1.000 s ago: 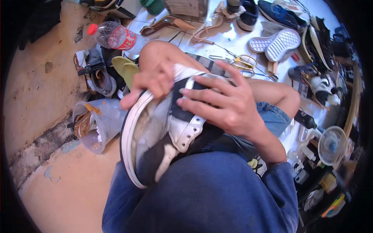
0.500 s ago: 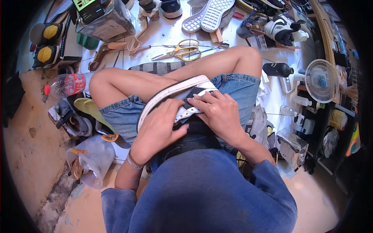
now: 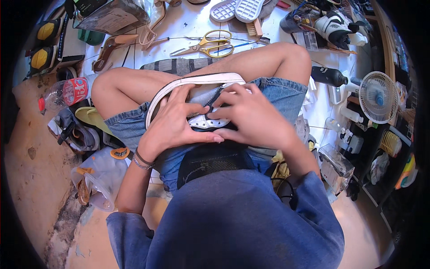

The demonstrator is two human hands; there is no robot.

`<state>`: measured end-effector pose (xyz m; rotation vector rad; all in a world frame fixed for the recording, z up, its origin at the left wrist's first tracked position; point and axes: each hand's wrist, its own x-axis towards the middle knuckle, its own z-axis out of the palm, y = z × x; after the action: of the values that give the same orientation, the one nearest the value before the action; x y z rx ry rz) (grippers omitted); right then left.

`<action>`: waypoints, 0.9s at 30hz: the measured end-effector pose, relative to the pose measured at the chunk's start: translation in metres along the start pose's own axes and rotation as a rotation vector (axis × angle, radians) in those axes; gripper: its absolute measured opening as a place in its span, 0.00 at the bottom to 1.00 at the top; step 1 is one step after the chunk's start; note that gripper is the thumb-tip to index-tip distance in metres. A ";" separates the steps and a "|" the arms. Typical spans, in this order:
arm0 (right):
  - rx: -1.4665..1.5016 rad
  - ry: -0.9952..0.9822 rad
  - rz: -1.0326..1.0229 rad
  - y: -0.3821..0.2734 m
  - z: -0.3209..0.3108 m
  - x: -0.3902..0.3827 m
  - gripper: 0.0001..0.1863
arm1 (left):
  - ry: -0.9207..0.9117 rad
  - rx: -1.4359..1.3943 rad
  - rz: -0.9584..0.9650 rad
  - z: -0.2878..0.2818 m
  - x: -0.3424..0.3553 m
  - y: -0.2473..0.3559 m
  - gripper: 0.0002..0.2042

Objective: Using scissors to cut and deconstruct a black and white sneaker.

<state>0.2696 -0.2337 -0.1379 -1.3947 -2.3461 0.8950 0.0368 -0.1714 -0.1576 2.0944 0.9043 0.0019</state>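
A white-soled sneaker with a grey and black upper lies across my lap, between my bare knees. My left hand grips its left side, fingers spread over the upper. My right hand covers the right side, fingertips pressing on the white lace panel. Both hands hide most of the upper. Bracelets sit on my left wrist.
Yellow-handled scissors lie on the white floor mat beyond my knees, with shoe soles and a brush. A clear bottle with a red label and worn shoes are at left. A small white fan and a black bottle are at right.
The sneaker has come down from chest height onto my lap. Both hands stayed on it and shifted over the upper; the view tilted toward the floor ahead.
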 end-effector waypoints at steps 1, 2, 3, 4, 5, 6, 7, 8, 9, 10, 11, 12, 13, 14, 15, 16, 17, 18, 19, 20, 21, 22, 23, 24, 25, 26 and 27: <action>0.095 -0.061 -0.051 0.017 -0.011 0.012 0.20 | -0.030 -0.012 -0.020 -0.003 0.002 -0.002 0.36; 0.296 -0.055 -0.103 0.033 -0.025 0.033 0.18 | -0.059 -0.030 -0.037 -0.004 0.005 -0.001 0.37; 0.502 0.099 -0.039 0.063 -0.011 0.047 0.18 | -0.054 -0.041 -0.032 -0.005 0.008 0.000 0.37; 0.478 0.094 0.137 0.083 -0.016 0.071 0.20 | -0.077 -0.052 -0.055 -0.006 0.008 0.001 0.36; 0.207 0.174 0.186 0.112 -0.009 0.096 0.18 | -0.105 -0.059 -0.072 -0.008 0.007 0.000 0.36; 0.006 0.103 0.202 0.149 0.006 0.116 0.17 | -0.089 -0.063 -0.059 -0.008 0.007 0.000 0.33; -0.224 0.077 0.194 0.190 0.029 0.124 0.18 | -0.099 -0.074 -0.048 -0.006 0.011 -0.001 0.33; -0.447 0.040 0.160 0.192 0.037 0.136 0.20 | -0.071 -0.095 -0.082 -0.005 0.011 -0.004 0.31; -0.446 0.026 0.154 0.194 0.043 0.139 0.20 | -0.045 -0.116 -0.115 -0.003 0.010 -0.006 0.29; -0.544 -0.016 0.164 0.196 0.048 0.141 0.21 | -0.015 -0.104 -0.101 -0.001 0.008 -0.006 0.25; -0.643 -0.059 0.167 0.194 0.050 0.144 0.23 | -0.010 -0.116 -0.110 0.000 0.008 -0.008 0.25; -0.620 -0.048 0.115 0.195 0.052 0.147 0.24 | 0.001 -0.101 -0.082 0.001 0.009 -0.009 0.24; -0.619 -0.060 0.108 0.194 0.053 0.148 0.24 | 0.010 -0.084 -0.053 0.002 0.009 -0.010 0.23; -0.579 -0.082 0.105 0.191 0.051 0.150 0.26 | 0.012 -0.093 -0.057 0.003 0.008 -0.010 0.23; -0.539 -0.104 0.102 0.186 0.050 0.150 0.27 | 0.017 -0.048 -0.059 0.004 0.007 -0.011 0.23; -0.578 -0.097 0.076 0.182 0.050 0.147 0.24 | 0.022 -0.002 -0.061 0.004 0.006 -0.010 0.24; -0.585 -0.099 0.085 0.188 0.052 0.145 0.24 | 0.021 -0.006 -0.050 0.001 0.008 -0.006 0.24; -0.611 -0.094 0.083 0.199 0.058 0.144 0.23 | 0.011 -0.047 -0.062 -0.001 0.011 -0.002 0.25; -0.636 -0.089 0.081 0.211 0.061 0.142 0.23 | 0.000 -0.088 -0.074 -0.002 0.012 0.001 0.28; -0.637 -0.094 0.082 0.213 0.062 0.146 0.23 | -0.001 -0.093 -0.073 0.000 0.012 0.001 0.28; -0.635 -0.122 0.091 0.213 0.064 0.150 0.24 | -0.024 -0.028 -0.074 0.003 0.012 -0.001 0.28; -0.633 -0.149 0.101 0.215 0.064 0.151 0.24 | -0.048 0.037 -0.073 0.005 0.012 -0.002 0.30; -0.637 -0.154 0.099 0.212 0.059 0.151 0.24 | -0.045 0.032 -0.073 0.005 0.011 -0.003 0.30; -0.605 -0.116 0.063 0.211 0.053 0.152 0.24 | -0.080 0.029 -0.082 0.005 0.011 -0.004 0.29; -0.572 -0.077 0.029 0.210 0.046 0.153 0.24 | -0.116 0.026 -0.090 0.004 0.012 -0.004 0.29; -0.528 -0.116 0.077 0.218 0.034 0.156 0.26 | -0.117 0.023 -0.079 0.003 0.015 -0.003 0.29; -0.525 -0.124 0.073 0.215 0.023 0.155 0.26 | -0.124 0.029 -0.084 0.002 0.014 -0.003 0.29</action>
<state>0.3301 -0.0343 -0.3037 -1.6580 -2.7717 0.3979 0.0464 -0.1631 -0.1649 2.0576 0.9212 -0.1839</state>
